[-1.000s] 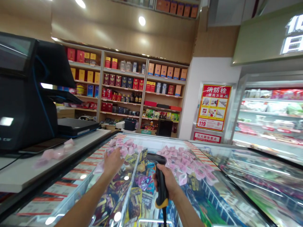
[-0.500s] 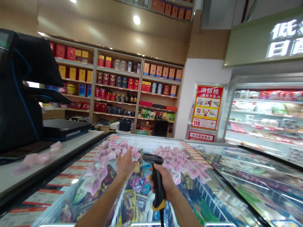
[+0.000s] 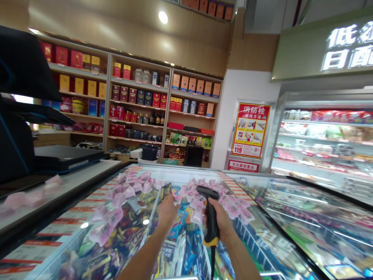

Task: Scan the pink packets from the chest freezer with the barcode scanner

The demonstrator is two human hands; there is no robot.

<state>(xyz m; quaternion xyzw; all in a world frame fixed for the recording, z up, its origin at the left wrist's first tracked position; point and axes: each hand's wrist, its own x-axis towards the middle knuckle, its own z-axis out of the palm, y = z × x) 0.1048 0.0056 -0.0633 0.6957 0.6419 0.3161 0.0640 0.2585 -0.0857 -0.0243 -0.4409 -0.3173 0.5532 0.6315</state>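
A black barcode scanner (image 3: pixel 212 221) with a yellow-trimmed base and a trailing cord is gripped upright in my right hand (image 3: pixel 222 222), its head pointing left. My left hand (image 3: pixel 168 212) is over the middle of the chest freezer, back upward and fingers curled; whatever is in them is hidden. A dark and gold packet (image 3: pixel 165 190) shows just beyond these fingers. Pink, label-printed plastic pieces lie in a left pile (image 3: pixel 129 188) and a right pile (image 3: pixel 201 190). Below my hands are colourful frozen-food packets (image 3: pixel 175 249) in white wire baskets (image 3: pixel 253 237).
A black checkout machine (image 3: pixel 17 116) stands on the left counter (image 3: pixel 84 175), with more pink pieces (image 3: pixel 32 198) along it. Another glass-topped freezer (image 3: pixel 314 210) is to the right. Boxed goods fill shelves (image 3: pixel 136 93) behind, beside a red poster (image 3: pixel 250 130) and a lit cooler (image 3: pixel 326 140).
Both my hands have shifted right in view, the scanner moving with my right hand over the right pile. My left hand has left the left pile's edge, its fingers now more curled.
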